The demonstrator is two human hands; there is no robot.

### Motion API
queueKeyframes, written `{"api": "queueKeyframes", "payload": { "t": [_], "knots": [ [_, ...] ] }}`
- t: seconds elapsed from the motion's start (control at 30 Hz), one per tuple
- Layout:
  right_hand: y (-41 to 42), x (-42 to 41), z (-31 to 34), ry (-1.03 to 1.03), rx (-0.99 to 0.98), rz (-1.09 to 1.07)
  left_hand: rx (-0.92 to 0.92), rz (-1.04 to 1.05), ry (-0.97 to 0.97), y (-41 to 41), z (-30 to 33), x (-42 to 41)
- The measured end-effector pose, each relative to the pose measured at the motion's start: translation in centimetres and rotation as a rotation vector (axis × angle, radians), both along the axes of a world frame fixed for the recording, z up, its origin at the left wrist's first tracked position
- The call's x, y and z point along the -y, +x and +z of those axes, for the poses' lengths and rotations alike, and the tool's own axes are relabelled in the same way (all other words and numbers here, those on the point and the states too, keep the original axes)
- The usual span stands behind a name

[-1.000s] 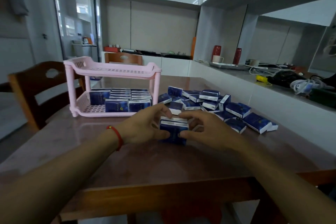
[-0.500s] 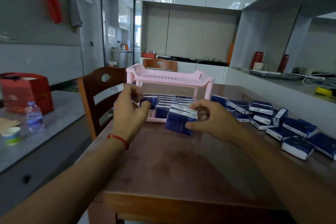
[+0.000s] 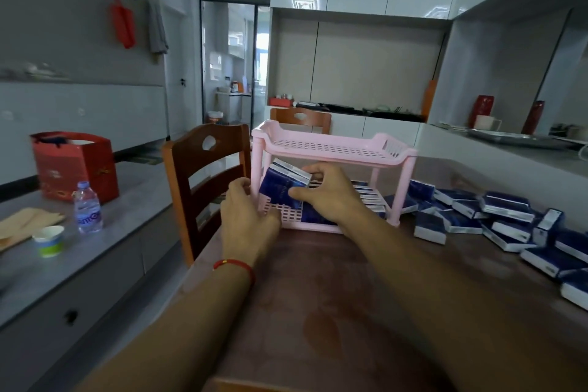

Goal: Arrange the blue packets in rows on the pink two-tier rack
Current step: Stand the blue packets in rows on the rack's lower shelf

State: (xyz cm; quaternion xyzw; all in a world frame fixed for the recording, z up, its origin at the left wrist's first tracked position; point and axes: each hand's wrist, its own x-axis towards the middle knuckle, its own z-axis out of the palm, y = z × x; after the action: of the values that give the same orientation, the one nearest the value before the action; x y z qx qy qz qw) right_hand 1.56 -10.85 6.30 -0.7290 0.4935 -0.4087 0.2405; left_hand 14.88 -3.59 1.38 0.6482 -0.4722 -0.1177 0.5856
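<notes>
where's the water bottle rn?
Head view, far left: the water bottle stands upright on the grey counter, just in front of the red gift bag and right of the paper cup.

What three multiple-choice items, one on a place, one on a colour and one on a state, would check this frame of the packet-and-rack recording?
1. Where does the loose pile of blue packets lie?
A. On the table to the right of the rack
B. On the rack's top tier
C. On the wooden chair

2. What colour is the band on the left wrist?
A. Green
B. Red
C. White

3. What is the right hand doing?
A. Resting flat on the table
B. Holding a blue packet at the lower tier of the pink rack
C. Gripping the water bottle

Answers: 1 A, the pile spreads over the tabletop right of the rack. 2 B, a red band circles the wrist. 3 B, thumb and fingers pinch the tilted packet in front of the lower tier, while the left hand is at the rack's near-left corner; its grip is unclear.
</notes>
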Motion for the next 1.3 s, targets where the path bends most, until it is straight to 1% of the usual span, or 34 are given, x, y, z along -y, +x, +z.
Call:
{"api": "queueKeyframes", "payload": {
  "t": [0.17,0.33,0.47,0.6,0.67,0.8,0.97,1.03,1.13,1.2,1.3],
  "knots": [
    [1.1,2.2,0.3,0.046,-0.109,0.01,0.002,-0.011,-0.003,0.0,-0.2,0.1],
    [1.5,3.5,0.3,0.083,-0.32,0.02,0.051,-0.007,-0.024,0.2,-0.4,0.2],
    [1.4,3.4,0.9,0.05,-0.534,-0.043,0.061,-0.007,-0.026,0.2,-0.5,0.4],
    [1.8,2.9,0.6,-0.072,-0.702,-0.039,0.072,-0.008,-0.037,0.3,-0.7,0.5],
    [1.5,2.4,0.2,-0.138,-0.735,-0.051,0.078,0.001,-0.04,0.3,-0.8,0.6],
    [0.1,1.4,-1.3,-0.299,-0.826,-0.193,0.086,0.017,-0.041,0.2,-0.8,0.8],
    [-0.5,0.8,-2.9,-0.318,-0.934,-0.194,0.087,0.025,-0.022,0.0,-0.6,0.7],
    [-0.3,0.6,-2.9,-0.351,-0.93,-0.203,0.093,0.028,-0.021,0.0,-0.6,0.6],
    [0.8,0.3,-2.4,-0.469,-0.899,-0.183,0.092,0.033,-0.025,0.0,-0.6,0.6],
    [1.5,0.4,-1.7,-0.468,-0.93,-0.149,0.095,0.034,-0.029,-0.1,-0.7,0.6],
    [2.5,0.8,-0.7,-0.365,-0.977,-0.135,0.097,0.034,-0.029,-0.1,-0.7,0.5]
  ]
}}
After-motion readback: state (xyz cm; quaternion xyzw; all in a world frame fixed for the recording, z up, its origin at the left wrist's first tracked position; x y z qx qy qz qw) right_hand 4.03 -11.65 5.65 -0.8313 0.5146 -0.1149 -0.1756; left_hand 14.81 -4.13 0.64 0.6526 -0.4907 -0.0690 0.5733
